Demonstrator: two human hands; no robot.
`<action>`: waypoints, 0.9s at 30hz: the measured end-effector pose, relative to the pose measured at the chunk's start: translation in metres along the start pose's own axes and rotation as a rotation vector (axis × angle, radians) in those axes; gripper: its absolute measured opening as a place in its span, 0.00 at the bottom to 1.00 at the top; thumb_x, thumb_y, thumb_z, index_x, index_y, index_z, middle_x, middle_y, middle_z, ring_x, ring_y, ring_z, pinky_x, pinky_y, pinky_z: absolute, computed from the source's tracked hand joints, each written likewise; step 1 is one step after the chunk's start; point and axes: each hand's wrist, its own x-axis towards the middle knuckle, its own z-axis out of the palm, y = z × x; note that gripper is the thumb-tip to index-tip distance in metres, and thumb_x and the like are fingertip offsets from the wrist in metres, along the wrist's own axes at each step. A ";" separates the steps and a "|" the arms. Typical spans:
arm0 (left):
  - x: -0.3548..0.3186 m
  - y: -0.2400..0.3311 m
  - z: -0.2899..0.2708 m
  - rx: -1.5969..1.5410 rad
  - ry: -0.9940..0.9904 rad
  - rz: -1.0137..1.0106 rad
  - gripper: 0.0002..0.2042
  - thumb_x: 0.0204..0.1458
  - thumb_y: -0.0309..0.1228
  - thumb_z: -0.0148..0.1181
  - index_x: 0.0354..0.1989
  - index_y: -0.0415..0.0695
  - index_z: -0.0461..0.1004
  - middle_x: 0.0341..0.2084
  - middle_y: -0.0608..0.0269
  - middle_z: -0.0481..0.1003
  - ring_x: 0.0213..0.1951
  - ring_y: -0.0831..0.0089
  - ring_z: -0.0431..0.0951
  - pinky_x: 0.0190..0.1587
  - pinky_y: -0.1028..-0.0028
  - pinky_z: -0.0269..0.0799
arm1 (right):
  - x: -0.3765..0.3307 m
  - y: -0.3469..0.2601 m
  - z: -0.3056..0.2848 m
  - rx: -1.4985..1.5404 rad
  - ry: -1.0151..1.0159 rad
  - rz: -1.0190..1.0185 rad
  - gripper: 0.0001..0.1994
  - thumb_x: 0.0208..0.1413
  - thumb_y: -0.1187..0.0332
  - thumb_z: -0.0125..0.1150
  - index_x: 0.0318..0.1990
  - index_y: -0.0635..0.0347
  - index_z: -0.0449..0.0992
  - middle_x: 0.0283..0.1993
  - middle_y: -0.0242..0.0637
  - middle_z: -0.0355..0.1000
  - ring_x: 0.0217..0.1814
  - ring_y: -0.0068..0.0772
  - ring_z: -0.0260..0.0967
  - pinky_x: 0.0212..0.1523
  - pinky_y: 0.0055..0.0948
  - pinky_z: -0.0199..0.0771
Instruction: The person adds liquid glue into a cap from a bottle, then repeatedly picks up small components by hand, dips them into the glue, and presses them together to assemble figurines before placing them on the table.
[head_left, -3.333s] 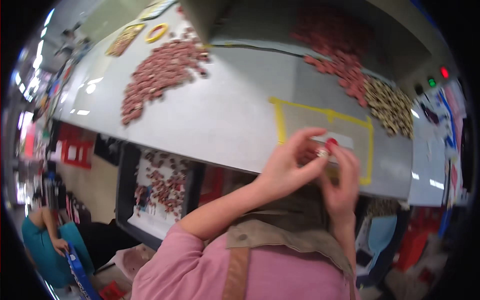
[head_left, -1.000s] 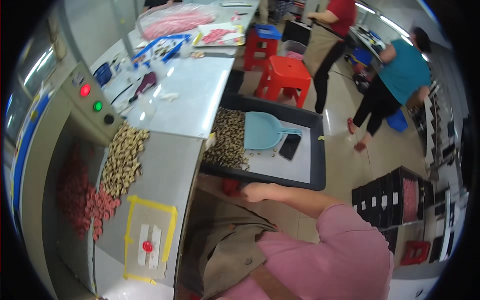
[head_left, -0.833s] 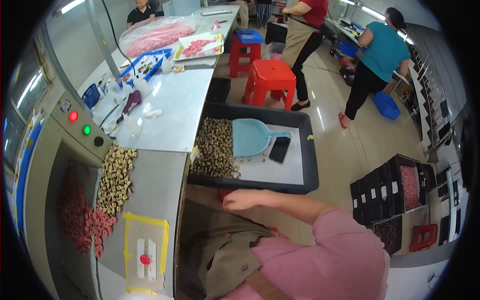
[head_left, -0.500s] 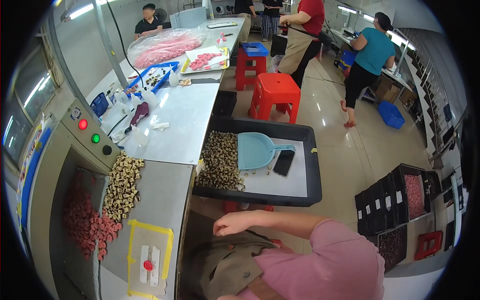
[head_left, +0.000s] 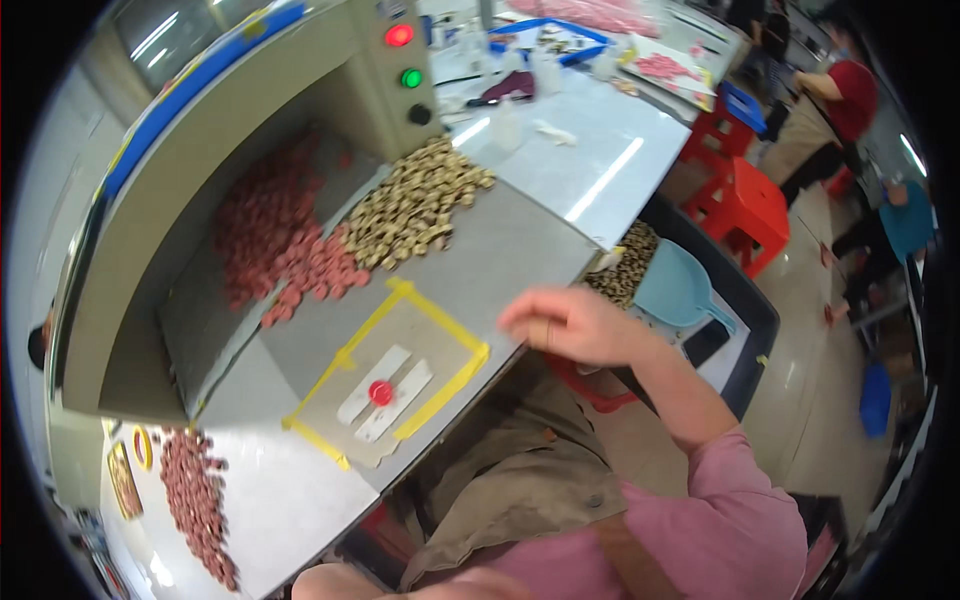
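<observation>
Presently, the right hand [head_left: 570, 325] hangs loosely curled at the table [head_left: 545, 220] edge, its grip unclear; the left hand is unseen. Left of it, a red piece [head_left: 381, 392] rests on white strips [head_left: 408, 390]; rightward, a dark tray [head_left: 757, 300] holds brownish pieces [head_left: 628, 268], blue scoop [head_left: 672, 285] and phone [head_left: 706, 343].

Near the front edge of the grey tabletop [head_left: 540, 225], yellow tape [head_left: 468, 370] outlined a rectangle (two white strips [head_left: 355, 402] and a red disc [head_left: 380, 392] lay inside it). Toward the back edge, pink pieces [head_left: 318, 262] adjoined heaped cream-and-dark pieces [head_left: 415, 205]; reddish pieces [head_left: 193, 500] spread near the left end.
</observation>
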 end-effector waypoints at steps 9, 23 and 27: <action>-0.008 0.013 -0.129 0.658 -0.234 0.295 0.08 0.52 0.25 0.56 0.41 0.41 0.73 0.38 0.56 0.74 0.39 0.65 0.71 0.46 0.70 0.64 | 0.124 0.036 0.009 -0.422 0.215 -0.226 0.10 0.55 0.72 0.58 0.44 0.61 0.71 0.41 0.38 0.67 0.38 0.35 0.71 0.39 0.30 0.72; 0.144 -0.068 -0.338 1.806 0.319 0.429 0.11 0.52 0.31 0.58 0.42 0.40 0.73 0.37 0.50 0.72 0.42 0.53 0.71 0.45 0.61 0.66 | 0.129 0.060 0.021 -0.541 0.351 -0.383 0.09 0.50 0.74 0.58 0.40 0.59 0.74 0.40 0.44 0.70 0.44 0.46 0.69 0.44 0.37 0.71; 0.133 -0.074 -0.321 1.537 0.261 0.316 0.08 0.56 0.27 0.54 0.42 0.37 0.72 0.35 0.57 0.73 0.38 0.67 0.74 0.43 0.71 0.69 | 0.094 0.036 0.027 -0.318 0.339 -0.307 0.09 0.51 0.74 0.57 0.41 0.60 0.73 0.39 0.42 0.69 0.42 0.41 0.70 0.42 0.34 0.72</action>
